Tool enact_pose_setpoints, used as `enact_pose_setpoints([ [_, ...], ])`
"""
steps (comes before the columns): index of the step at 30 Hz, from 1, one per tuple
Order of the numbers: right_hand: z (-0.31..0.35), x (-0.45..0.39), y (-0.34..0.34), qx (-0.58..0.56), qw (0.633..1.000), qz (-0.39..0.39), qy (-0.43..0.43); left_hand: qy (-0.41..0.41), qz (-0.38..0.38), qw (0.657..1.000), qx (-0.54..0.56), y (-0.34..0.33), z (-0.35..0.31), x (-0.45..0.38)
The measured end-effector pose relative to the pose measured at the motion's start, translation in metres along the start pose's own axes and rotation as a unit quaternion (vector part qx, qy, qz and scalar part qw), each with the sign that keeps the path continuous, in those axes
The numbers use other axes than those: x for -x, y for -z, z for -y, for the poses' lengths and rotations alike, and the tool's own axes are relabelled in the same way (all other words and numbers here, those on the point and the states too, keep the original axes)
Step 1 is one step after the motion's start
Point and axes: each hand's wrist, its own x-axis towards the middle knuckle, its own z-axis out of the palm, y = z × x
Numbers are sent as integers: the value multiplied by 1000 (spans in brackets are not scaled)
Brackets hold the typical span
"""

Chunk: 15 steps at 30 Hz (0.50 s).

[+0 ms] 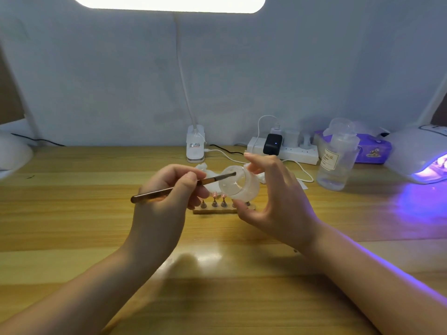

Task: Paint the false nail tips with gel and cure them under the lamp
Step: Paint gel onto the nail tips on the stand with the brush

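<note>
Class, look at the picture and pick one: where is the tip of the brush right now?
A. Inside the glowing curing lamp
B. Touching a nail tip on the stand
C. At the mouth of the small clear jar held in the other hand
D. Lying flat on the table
C: the left hand holds the brush with its tip at the open mouth of the small clear jar, which the right hand holds tilted above the nail stand.

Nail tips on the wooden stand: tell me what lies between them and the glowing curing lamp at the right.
On the table between the wooden stand of nail tips and the violet-lit white curing lamp stands the clear plastic pump bottle. The right hand, holding the small translucent jar, hovers over the stand.
</note>
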Motion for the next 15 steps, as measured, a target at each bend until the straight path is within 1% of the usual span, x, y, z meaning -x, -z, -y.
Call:
enact_pose_setpoints([
  [4, -3, 1, -1, 41, 999, -18, -21, 76, -28, 995, 52, 3, 2, -4],
  [8, -8, 0, 0, 54, 996, -37, -62, 145, -71, 981, 107, 6, 7, -11],
  [11, -12, 0, 0, 48, 993, -48, -99, 160, -87, 974, 133, 7, 9, -13],
  [13, -14, 1, 1, 35, 991, -45, -119, 153, -70, 975, 146, 6, 10, -12],
  [15, -15, 2, 0, 28, 992, -39, -113, 147, -40, 977, 149, 5, 11, -11],
])
